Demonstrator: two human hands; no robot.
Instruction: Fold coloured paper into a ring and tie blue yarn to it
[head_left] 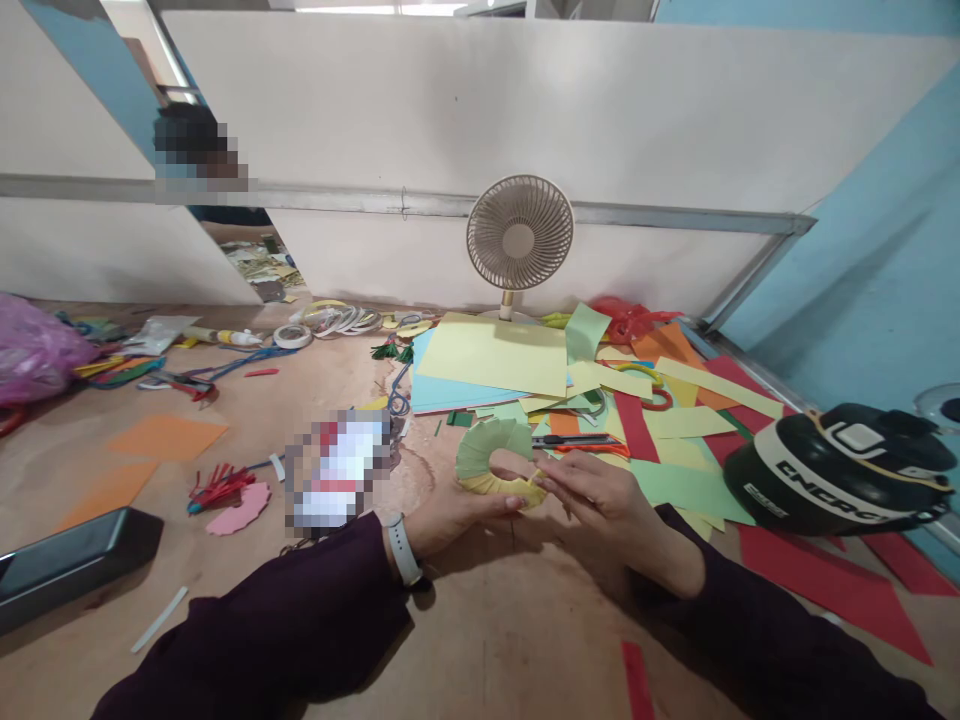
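Dark sleeves (300, 620) nearest; paper ring (478, 457) (green and yellow) between hands (461, 510) (611, 500), both pinching it.

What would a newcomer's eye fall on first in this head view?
Probably the green and yellow paper ring, held by the left hand and right hand near the middle of the view. Next might come the round fan, standing behind the pale yellow sheet, then the bulky black bottle with its white band, over on the right.
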